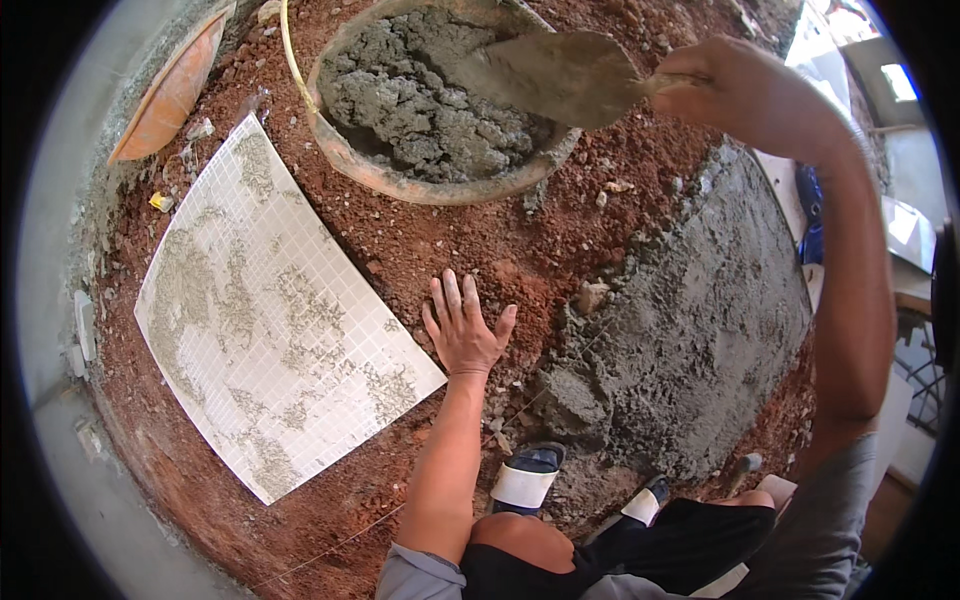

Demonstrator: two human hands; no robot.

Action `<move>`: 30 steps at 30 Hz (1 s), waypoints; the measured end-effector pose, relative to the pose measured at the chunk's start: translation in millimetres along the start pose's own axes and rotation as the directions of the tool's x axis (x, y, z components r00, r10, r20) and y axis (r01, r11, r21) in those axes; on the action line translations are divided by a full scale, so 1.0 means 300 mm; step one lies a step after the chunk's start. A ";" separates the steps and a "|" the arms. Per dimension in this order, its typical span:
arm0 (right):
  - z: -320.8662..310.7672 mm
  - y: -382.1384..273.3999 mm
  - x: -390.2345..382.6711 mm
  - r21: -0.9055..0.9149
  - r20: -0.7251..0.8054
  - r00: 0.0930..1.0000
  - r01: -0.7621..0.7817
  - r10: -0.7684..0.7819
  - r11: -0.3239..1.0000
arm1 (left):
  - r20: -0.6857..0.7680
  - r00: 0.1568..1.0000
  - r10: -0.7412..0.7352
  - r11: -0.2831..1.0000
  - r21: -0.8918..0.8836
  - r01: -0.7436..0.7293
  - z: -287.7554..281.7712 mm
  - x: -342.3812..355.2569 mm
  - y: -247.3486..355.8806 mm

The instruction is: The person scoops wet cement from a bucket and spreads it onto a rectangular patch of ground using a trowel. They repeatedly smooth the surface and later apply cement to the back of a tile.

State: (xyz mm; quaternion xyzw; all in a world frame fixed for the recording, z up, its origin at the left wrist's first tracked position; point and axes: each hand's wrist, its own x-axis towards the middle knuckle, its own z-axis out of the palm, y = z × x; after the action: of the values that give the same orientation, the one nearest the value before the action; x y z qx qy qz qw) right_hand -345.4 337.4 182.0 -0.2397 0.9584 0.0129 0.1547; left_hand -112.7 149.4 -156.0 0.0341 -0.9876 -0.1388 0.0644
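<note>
My right hand (705, 82) is closed round the handle of a trowel (570, 78), whose broad blade is coated in grey mortar. The blade reaches over the right rim of a round tub (430, 188) filled with lumpy wet mortar (430, 95). Fingers spread, my left hand (465, 328) is held over the red soil, with nothing in it. Just left of that hand lies a white tile (290, 330) with a grid pattern on its face and patches of mortar smeared over it. On the right, a bed of grey mortar (690, 320) covers part of the ground.
An orange, mortar-stained basin (172, 90) leans against the grey wall (60, 300) at the left. A thin string (345, 540) crosses the soil near my legs. My feet, in sandals (525, 480), rest beside the mortar bed's near edge. Stones (592, 297) lie scattered about.
</note>
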 end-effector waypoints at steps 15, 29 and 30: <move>0.144 0.001 0.167 0.286 0.308 0.950 -0.036 -0.056 0.958 | -0.011 1.000 0.001 1.000 0.024 -0.001 -0.003 0.007 0.005; 0.239 0.262 -0.684 0.700 0.129 0.950 -0.290 0.284 0.653 | -0.100 0.992 0.079 0.986 0.152 -0.063 0.101 -0.012 -0.047; 0.296 0.272 -0.798 0.726 0.011 0.937 -0.246 0.348 0.642 | -0.085 0.994 0.070 0.983 0.175 -0.054 0.110 -0.011 -0.053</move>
State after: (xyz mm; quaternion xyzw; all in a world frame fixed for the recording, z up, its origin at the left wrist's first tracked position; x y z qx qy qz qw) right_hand -156.9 527.3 165.9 0.0005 0.9205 -0.3524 0.1689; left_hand -113.0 143.3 -192.2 0.0149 -0.9926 -0.0492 0.1104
